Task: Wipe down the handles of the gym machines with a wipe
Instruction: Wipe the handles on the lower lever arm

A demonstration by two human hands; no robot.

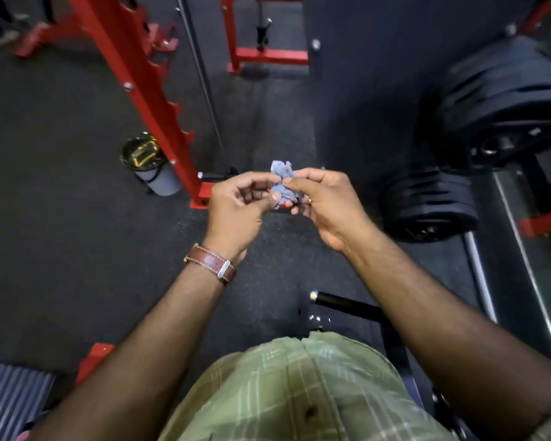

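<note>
Wipe (283, 185): one, pale blue-grey, crumpled into a small wad with ragged folds; its top edge sticks up above the fingers. It is held in mid-air over the dark floor (61, 202), in front of the person's torso, between both hands.

Left hand (236, 211): fingers curled, thumb and forefinger pinching the left side of the wipe. A brown leather watch strap (211, 263) with pale stitching circles this wrist.

Right hand (323, 205): fingers curled round the right side of the wipe, thumb tip pressed onto it. One ring (309, 200) shows on a finger. The lower part of the wipe is hidden behind the fingers of both hands.

Counts: two hands, one wipe, one watch strap, one ring. Two stacks of black weight plates (503, 109) at right, the upper larger and nearer the frame edge, the lower (428, 205) beside a steel bar (481, 275). One red notched upright (131, 74) at left; one small lined bin (150, 163) at its base, touching or just beside it, cannot tell which.

Hard to make out: number of plates in each stack, since the edges blur together. The upper plate stack is cut off at the right frame edge. A green plaid shirt (299, 393) fills the bottom centre and hides the floor beneath. A ribbed grey-blue surface (10, 399) at bottom left is cut off; identity unclear.
</note>
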